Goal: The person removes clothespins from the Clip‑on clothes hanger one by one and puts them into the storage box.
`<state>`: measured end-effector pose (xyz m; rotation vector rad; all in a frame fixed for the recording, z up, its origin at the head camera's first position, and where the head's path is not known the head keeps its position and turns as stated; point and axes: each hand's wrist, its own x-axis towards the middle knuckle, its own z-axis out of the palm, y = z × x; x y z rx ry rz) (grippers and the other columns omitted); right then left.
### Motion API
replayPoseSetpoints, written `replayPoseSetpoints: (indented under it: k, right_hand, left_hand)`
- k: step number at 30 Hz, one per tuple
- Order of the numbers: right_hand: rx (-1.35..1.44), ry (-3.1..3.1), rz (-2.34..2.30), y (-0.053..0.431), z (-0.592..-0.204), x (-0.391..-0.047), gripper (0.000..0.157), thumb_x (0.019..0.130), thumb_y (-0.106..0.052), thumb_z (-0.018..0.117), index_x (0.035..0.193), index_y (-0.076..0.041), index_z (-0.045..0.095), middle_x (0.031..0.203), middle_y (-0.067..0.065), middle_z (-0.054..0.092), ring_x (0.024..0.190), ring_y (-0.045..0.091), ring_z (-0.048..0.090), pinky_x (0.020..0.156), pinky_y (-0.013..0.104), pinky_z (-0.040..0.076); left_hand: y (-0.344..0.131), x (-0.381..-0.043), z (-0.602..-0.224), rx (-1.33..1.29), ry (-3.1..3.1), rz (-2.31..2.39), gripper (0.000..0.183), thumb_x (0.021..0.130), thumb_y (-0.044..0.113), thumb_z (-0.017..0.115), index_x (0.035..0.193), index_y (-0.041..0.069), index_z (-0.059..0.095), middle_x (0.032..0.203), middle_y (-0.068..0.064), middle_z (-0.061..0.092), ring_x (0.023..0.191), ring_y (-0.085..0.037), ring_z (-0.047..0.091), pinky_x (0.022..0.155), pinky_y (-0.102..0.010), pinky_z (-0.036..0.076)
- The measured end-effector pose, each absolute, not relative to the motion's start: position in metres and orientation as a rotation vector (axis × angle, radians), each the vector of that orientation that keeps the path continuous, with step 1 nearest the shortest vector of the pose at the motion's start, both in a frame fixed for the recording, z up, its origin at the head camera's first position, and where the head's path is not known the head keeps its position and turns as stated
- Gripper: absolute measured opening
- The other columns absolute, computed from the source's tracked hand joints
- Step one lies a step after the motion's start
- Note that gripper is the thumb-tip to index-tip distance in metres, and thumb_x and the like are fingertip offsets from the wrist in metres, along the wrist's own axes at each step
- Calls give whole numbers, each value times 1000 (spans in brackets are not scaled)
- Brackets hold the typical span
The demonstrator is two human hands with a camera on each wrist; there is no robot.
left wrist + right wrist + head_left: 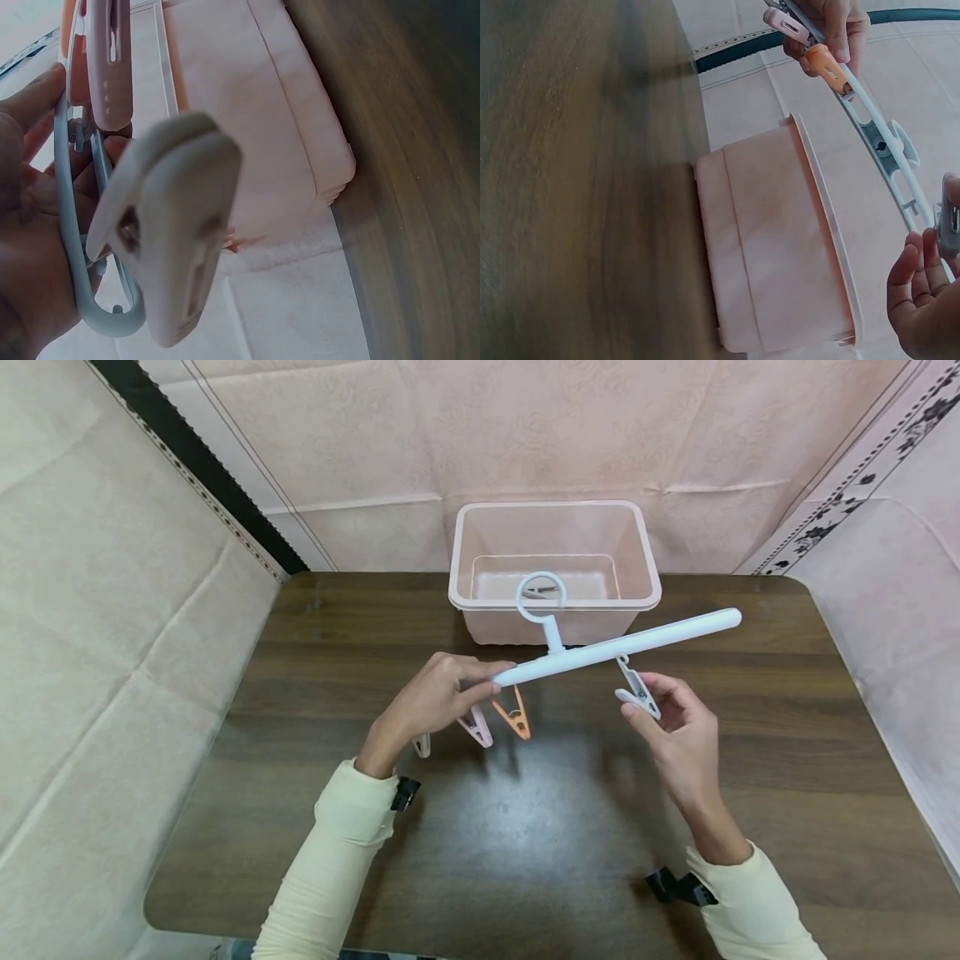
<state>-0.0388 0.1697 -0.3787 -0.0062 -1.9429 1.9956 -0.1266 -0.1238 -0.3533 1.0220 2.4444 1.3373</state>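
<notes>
My left hand (431,697) grips a pale blue clip hanger (660,637) near its left end, holding it tilted above the table with the right end higher. From the bar hang an orange clothespin (515,720) and a pink clothespin (477,727). A beige clothespin (191,225) is large in the left wrist view, at the hanger's rounded end. With thumb and fingers, my right hand (686,743) pinches a light grey clothespin (640,692) just under the bar, right of the hook (520,597). Whether this clothespin's upper end is attached to the bar I cannot tell.
Behind the hanger, a pink plastic bin (502,625) stands at the table's far edge. Inside it lies at least one greyish clothespin (537,592), partly hidden by the hook and rim. Patterned cloth (337,443) hangs around the brown wooden table (540,852).
</notes>
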Motion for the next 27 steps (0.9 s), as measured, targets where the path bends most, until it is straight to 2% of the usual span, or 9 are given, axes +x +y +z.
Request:
replayPoseSetpoints:
  k: [5, 8, 13, 22, 27]
  right_hand:
    - [29, -2047, 1845, 170, -373, -41, 36, 83, 13, 73, 118, 8, 65, 102, 16, 64, 90, 19, 62, 82, 22, 50]
    - [56, -2095, 1754, 172, -368, -44, 37, 82, 11, 75, 118, 8, 65, 102, 17, 64, 88, 19, 61, 79, 21, 50]
    - [111, -2135, 1642, 177, -360, -52, 40, 81, 11, 77, 119, 7, 65, 101, 12, 66, 88, 18, 61, 79, 20, 50]
    - [140, -2160, 1577, 179, -345, -67, 38, 82, 8, 77, 118, 6, 66, 104, 8, 66, 88, 18, 61, 83, 22, 48]
    - [160, -2200, 1482, 180, -341, -75, 38, 80, 9, 78, 117, 6, 67, 104, 5, 66, 88, 16, 59, 83, 21, 46]
  left_hand:
    - [-124, -127, -354, 1020, 2447, 1319, 39, 96, 3, 67, 135, 9, 64, 117, -15, 69, 58, -17, 67, 48, -33, 55]
    - [-125, -127, -355, 1018, 2458, 1302, 40, 96, 4, 67, 135, 9, 64, 115, -14, 70, 58, -16, 67, 48, -30, 54]
    - [-126, -127, -356, 1010, 2469, 1281, 39, 96, 3, 67, 134, 10, 65, 112, -13, 70, 58, -15, 67, 48, -29, 54]
    - [-126, -129, -358, 1011, 2510, 1248, 37, 97, 8, 68, 133, 11, 66, 117, -13, 69, 60, -17, 67, 47, -25, 52]
    - [-127, -129, -359, 1008, 2509, 1241, 37, 97, 9, 68, 133, 12, 66, 117, -15, 69, 59, -21, 67, 46, -25, 51]
